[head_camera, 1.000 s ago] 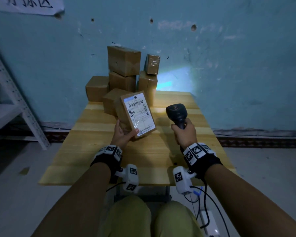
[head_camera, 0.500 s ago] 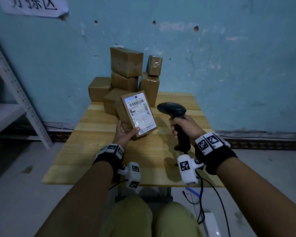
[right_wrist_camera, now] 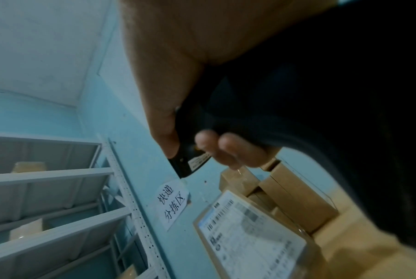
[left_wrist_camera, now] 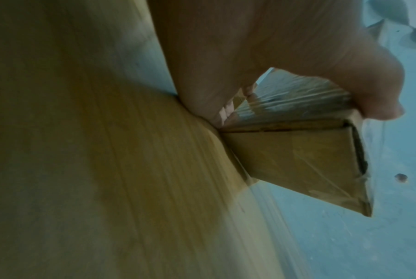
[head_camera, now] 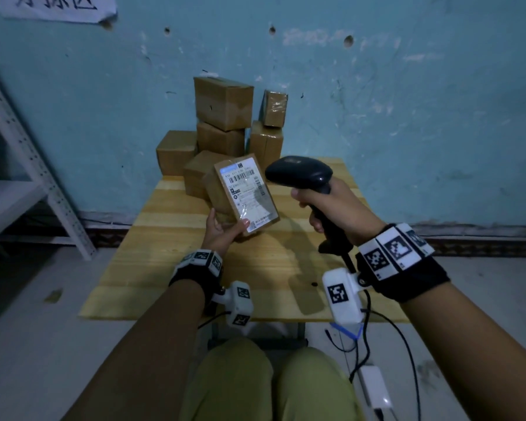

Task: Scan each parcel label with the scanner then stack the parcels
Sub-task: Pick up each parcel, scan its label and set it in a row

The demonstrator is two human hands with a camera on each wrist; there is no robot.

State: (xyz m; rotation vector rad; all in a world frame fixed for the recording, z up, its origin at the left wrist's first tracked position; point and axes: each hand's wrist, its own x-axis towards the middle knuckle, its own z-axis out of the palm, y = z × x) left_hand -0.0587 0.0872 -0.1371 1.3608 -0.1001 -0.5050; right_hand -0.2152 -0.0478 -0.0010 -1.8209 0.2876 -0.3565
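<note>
My left hand gripped the parcel above the desk centre, long axis tilted toward the far edge, label up. My right hand clasped the scanner, nose just right of the label, pointing left at it.

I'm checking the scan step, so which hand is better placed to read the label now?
Right. The right hand grips the black handheld scanner, its head beside the white label. The left hand holds the brown cardboard parcel, tilted.

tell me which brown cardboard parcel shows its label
The flat brown cardboard parcel held in the left hand; its white label faces up, the stacked ones show none.
</note>
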